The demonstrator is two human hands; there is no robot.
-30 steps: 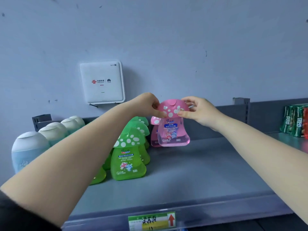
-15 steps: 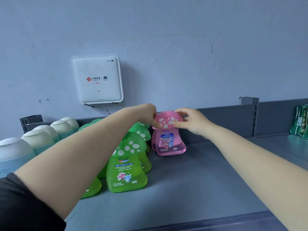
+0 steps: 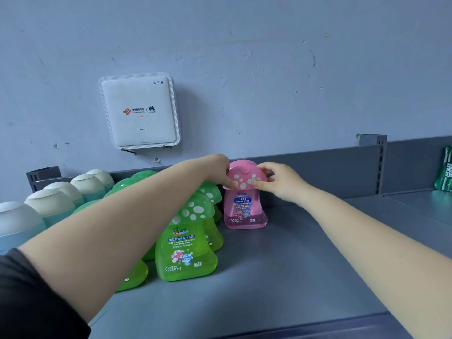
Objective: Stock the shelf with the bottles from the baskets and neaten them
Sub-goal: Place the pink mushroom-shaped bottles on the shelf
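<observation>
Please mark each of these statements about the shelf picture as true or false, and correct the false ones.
1. Both hands hold the cap of the pink bottle. True: the left hand and the right hand pinch its spotted cap.
2. The pink bottle lies on its side. False: it stands upright on the shelf.
3. The green bottles stand to the left of the pink one. True.
4. The white router box sits on the shelf. False: it hangs on the wall above.
5. The pink bottle's cap is plain. False: it has white spots.
</observation>
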